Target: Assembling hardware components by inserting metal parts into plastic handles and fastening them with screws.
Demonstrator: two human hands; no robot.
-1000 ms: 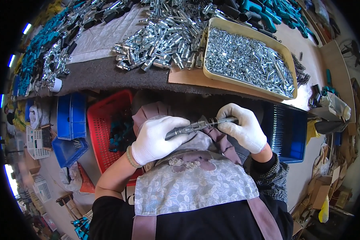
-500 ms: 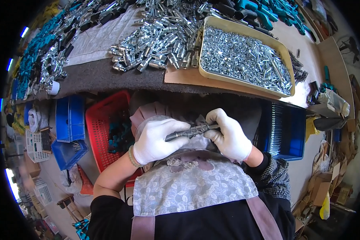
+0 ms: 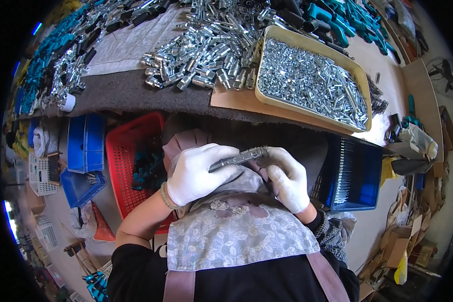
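Note:
My left hand point(image 3: 196, 172), in a white glove, grips one end of a slim metal cylindrical part point(image 3: 240, 157) with rings and notches along it. The part slants up to the right above my lap. At its far end is my right hand point(image 3: 290, 180), also gloved, with curled fingers touching or just behind the tip. Whether those fingers hold the part or something small cannot be made out. Below both hands lies a grey leaf-patterned apron point(image 3: 241, 239).
Across the workbench spread heaped metal fittings point(image 3: 186, 63), a cream tray point(image 3: 307, 111) of small metal pieces and teal gun-shaped parts point(image 3: 332, 25). Under the bench edge, a red basket point(image 3: 118, 151) stands left, beside blue bins point(image 3: 85, 146). Another blue bin point(image 3: 365, 173), holding thin rods, is right.
My right hand has turned and its fingers have dropped from their pinch over the part's end. The part has tipped up slightly at that end; my left hand keeps its grip.

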